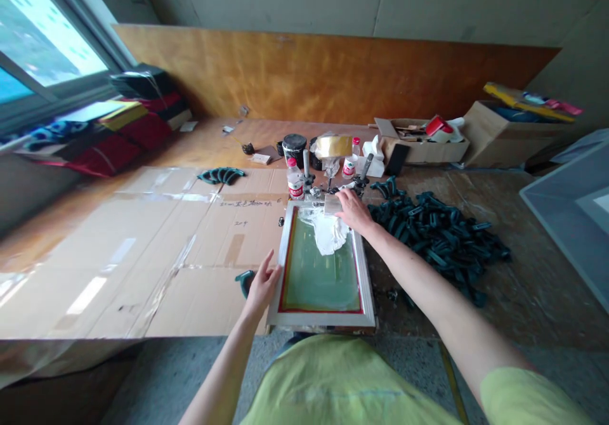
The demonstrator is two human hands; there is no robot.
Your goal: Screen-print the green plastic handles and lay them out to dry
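The silk-screen frame [370,298] lies flat in front of me, its green mesh [316,273] bordered in red. White ink or paste [330,235] covers the mesh toward the far end. My right hand [354,211] is closed on a pale, flat squeegee [332,205] at that end, above the white patch. Beside the frame's left rail is my left hand [262,285], fingers apart; whether they touch the rail I cannot tell. A dark green curved plastic piece [244,280] shows just left of this hand, partly hidden by it.
Dark green pieces are heaped [438,235] on the right, and several sit in a row [221,175] on the cardboard sheet [162,241]. Behind the frame stand metal clamps [307,170], a red-capped bottle [294,181] and a black tub [294,148]. A grey bin [566,222] is far right.
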